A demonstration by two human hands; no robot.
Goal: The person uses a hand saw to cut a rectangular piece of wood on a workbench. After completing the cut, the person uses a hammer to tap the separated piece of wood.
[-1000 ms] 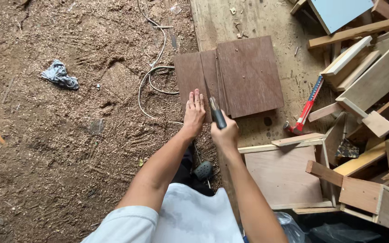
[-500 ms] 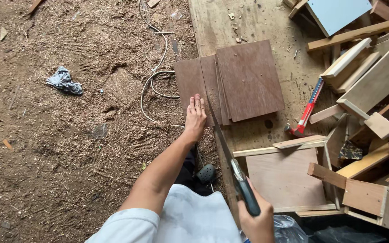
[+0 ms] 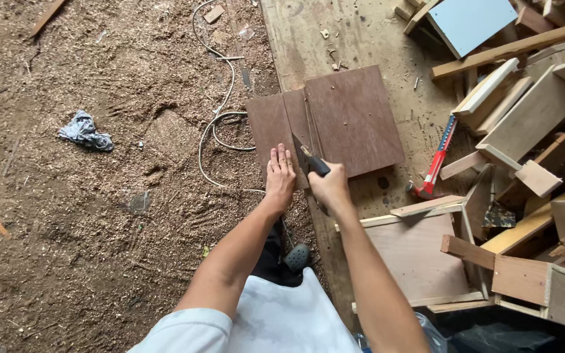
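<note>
Pushed forward again, the saw (image 3: 313, 160) is gripped tight by the right hand (image 3: 329, 188) at centre frame; the left hand (image 3: 280, 175) is pressed flat on the brown board (image 3: 354, 117), with a red tool (image 3: 436, 167) lying to the right.

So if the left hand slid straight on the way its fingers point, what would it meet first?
The left hand lies flat on the brown board, fingers pointing up the picture. Going straight on, it would only cross the board's left strip to its far edge, then sawdust floor. The white cord lies off to its left.
</note>
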